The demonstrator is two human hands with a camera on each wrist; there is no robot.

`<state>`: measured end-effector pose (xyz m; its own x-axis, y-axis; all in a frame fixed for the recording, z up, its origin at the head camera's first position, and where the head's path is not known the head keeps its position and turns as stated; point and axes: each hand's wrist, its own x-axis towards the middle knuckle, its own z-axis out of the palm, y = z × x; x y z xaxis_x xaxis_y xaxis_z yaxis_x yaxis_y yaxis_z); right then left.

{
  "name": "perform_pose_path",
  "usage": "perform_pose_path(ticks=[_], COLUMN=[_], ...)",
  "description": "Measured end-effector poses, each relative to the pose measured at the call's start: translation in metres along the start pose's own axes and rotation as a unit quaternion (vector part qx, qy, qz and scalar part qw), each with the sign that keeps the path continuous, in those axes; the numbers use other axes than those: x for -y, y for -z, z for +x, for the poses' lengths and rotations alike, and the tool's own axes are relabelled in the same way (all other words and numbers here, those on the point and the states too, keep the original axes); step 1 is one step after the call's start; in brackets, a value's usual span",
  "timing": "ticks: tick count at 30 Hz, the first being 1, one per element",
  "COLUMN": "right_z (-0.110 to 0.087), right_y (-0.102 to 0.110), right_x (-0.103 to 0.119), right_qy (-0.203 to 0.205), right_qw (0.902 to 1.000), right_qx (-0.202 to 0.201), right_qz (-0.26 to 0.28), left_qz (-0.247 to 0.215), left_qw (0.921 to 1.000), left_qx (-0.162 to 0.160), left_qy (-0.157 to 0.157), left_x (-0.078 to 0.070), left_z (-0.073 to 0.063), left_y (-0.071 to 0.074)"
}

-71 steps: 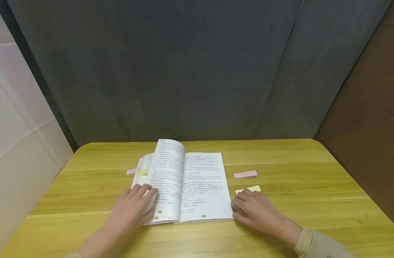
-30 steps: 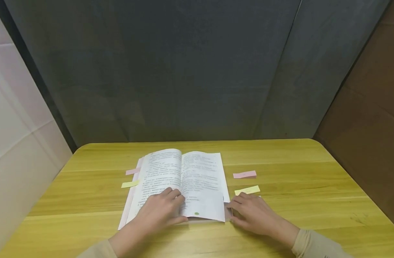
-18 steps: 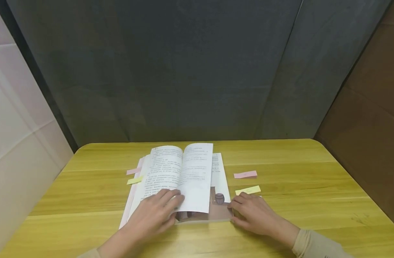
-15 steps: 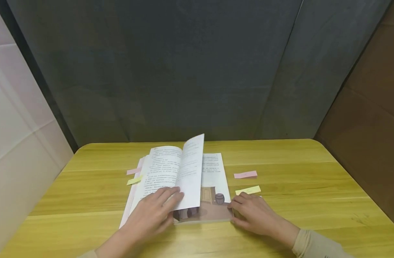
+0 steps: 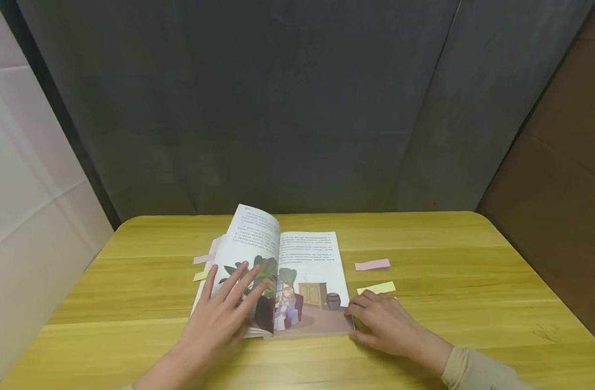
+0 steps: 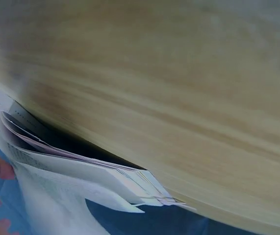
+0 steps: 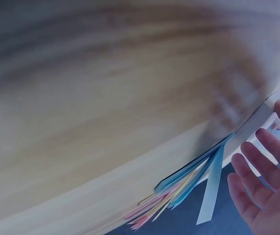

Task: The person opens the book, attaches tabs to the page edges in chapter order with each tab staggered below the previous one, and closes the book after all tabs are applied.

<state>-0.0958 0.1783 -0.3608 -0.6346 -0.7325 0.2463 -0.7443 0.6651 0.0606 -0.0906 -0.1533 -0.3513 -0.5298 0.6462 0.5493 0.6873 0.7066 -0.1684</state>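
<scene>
An open paperback book [image 5: 307,252] lies on the table, with a coloured picture across the lower part of its two pages. The left-hand page [image 5: 246,241] bulges up in a curve. Across this page my left hand [image 5: 219,317] is laid with its fingers spread. At the lower right corner my right hand [image 5: 382,322] touches the book's edge with its fingertips, fingers loosely bent. In the right wrist view, a fan of blue, yellow and pink sticky tabs [image 7: 179,188] lies beside that hand's fingers.
Pink [image 5: 372,265] and yellow sticky tabs [image 5: 377,288] lie right of the book. A pink tab [image 5: 202,259] and a yellow tab [image 5: 200,276] stick out from its left edge. Behind the wooden table [image 5: 448,254] hangs a dark cloth [image 5: 297,108].
A page has been turned over from right to left, uncovering the picture. My left hand has moved left with it and spread its fingers. The right hand has stayed at the corner.
</scene>
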Motion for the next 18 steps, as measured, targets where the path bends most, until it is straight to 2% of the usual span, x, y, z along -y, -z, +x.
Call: perform_pose_path(ticks=[5, 10, 14, 18], right_z=[0.001, 0.0, 0.0, 0.001], right_y=[0.0, 0.0, 0.001, 0.001], right_x=[0.0, 0.0, 0.0, 0.0], right_qy=[-0.003, -0.005, -0.006, -0.004], right_qw=[1.0, 0.9999, 0.9999, 0.9999], right_qx=[0.005, 0.009, 0.012, 0.01], right_qz=[0.001, 0.002, 0.004, 0.005], left_qz=[-0.003, -0.024, -0.039, -0.036], left_qw=[0.9997, 0.996, 0.9936, 0.9942], left_qx=[0.024, 0.071, 0.075, 0.075], left_qy=[-0.01, -0.049, -0.074, -0.068], left_x=[-0.002, -0.01, -0.018, -0.024], left_z=[-0.001, 0.002, 0.006, 0.011], left_y=[-0.005, -0.013, -0.019, -0.021])
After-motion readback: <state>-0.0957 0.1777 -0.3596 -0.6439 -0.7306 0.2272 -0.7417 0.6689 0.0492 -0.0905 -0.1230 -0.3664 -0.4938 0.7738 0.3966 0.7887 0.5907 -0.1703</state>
